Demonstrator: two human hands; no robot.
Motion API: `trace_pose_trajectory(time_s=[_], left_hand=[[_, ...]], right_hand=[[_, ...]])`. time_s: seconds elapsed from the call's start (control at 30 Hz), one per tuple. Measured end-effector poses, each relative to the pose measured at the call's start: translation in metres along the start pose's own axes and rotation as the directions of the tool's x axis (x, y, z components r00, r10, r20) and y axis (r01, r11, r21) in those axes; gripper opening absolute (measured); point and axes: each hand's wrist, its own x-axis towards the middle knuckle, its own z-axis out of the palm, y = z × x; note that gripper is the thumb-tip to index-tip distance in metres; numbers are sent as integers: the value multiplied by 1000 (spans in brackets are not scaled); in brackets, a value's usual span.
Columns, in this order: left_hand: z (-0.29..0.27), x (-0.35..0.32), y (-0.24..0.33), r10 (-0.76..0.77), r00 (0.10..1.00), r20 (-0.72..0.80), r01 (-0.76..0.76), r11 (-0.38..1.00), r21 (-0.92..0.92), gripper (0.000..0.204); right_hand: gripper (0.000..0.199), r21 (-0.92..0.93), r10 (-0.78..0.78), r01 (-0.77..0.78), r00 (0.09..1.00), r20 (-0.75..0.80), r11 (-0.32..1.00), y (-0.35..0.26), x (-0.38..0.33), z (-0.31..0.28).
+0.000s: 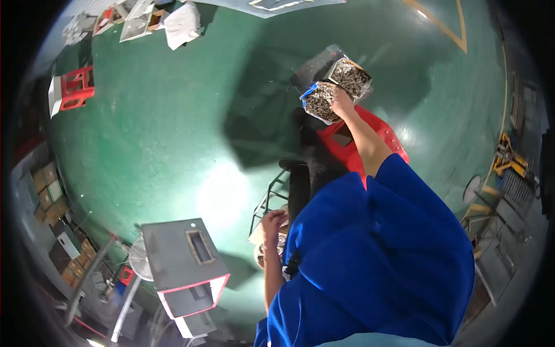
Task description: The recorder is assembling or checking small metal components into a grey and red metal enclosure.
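Observation:
My right hand [342, 104] reaches down to an opened container with a blue edge [319, 105], which is full of small greyish pieces. Its fingertips are among the pieces, so their grip is hidden. Touching that container is a second open box [351, 78] of similar small pieces, with clear plastic [317, 65] beside them. Low beside my leg, my left hand [272, 225] has its fingers curled together; what they hold, if anything, is too small to make out. Just below it a pale container [260, 250] with more small pieces is partly covered by my forearm.
A red plastic stool [378, 132] stands under my right forearm. To the left is a grey metal housing [179, 254] with a pink-edged opening. Another red stool [76, 89] stands far left, and a yellow machine [510, 159] is at the right edge. Cartons [49, 185] are stacked at left.

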Motion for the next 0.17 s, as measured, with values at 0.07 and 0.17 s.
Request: trace_pose_trajectory(time_s=[0.07, 0.17], left_hand=[[8, 1, -7, -55, 998, 8, 56, 998, -22, 25], [14, 12, -20, -74, 994, 82, 70, 997, 42, 23]], right_hand=[[52, 59, 41, -42, 999, 8, 997, -25, 5, 0], [66, -103, 126, -120, 990, 63, 987, -47, -7, -1]])
